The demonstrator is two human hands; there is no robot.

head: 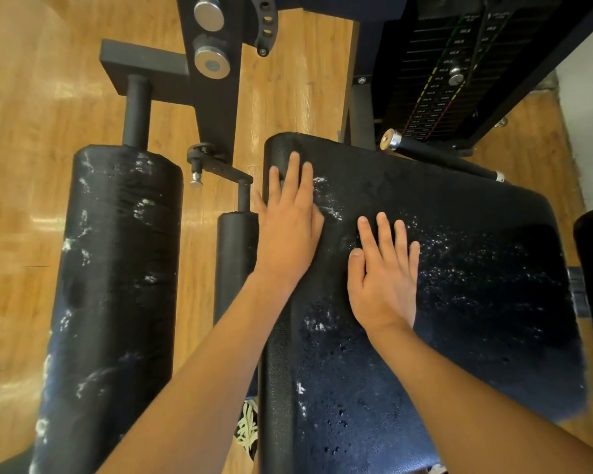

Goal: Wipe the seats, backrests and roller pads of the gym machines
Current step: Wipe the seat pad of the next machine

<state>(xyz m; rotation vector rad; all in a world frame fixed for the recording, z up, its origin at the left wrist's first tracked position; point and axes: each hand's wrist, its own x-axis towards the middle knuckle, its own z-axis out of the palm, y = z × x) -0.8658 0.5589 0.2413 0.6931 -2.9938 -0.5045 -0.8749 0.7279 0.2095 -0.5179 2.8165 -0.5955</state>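
Both hands lie flat, fingers straight, holding nothing: right hand [384, 278] on the middle of the seat [476, 206], left hand [290, 227] farther up at the seat's left edge. Roller pad [117, 268] runs lengthwise left of the seat, nearest the left hand.

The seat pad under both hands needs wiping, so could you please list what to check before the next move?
1. Cloth in hand: not ok; left hand and right hand lie flat and bare on the seat pad.
2. Seat pad clean: not ok; white flecks.
3. Large roller pad clean: not ok; white streaks.
4. Small roller pad clean: cannot tell; partly hidden.
5. Handle bar clear of hands: ok.
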